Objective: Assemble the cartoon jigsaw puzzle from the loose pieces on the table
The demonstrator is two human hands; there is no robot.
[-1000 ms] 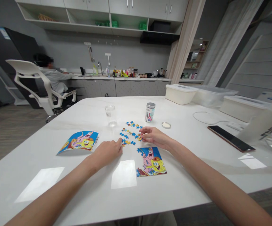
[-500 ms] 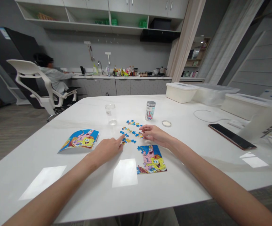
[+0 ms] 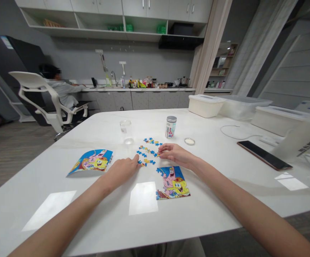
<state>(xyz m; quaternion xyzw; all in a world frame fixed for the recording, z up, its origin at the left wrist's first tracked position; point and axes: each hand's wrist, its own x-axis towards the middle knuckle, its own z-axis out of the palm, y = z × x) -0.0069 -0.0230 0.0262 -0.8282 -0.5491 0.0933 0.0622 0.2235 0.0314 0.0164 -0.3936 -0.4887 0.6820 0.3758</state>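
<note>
Beside right hand [image 3: 174, 154], puzzle pieces [image 3: 147, 161]

Both bare arms reach forward from the lower corners of the view, converging toward the middle. The left forearm [image 3: 71, 210] slants up and rightward to a nearly straight wrist [image 3: 105, 188]; the left hand [image 3: 125, 169] is palm down, knuckles uppermost, its index finger pointing forward and the other fingers bent under, their tips partly hidden. The right forearm [image 3: 235, 200] slants up and leftward, and the right hand [image 3: 175, 154] is turned on edge, thumb side toward the body, fingers gently curved, thumb near the fingertips. The two hands are apart, roughly level.
</note>
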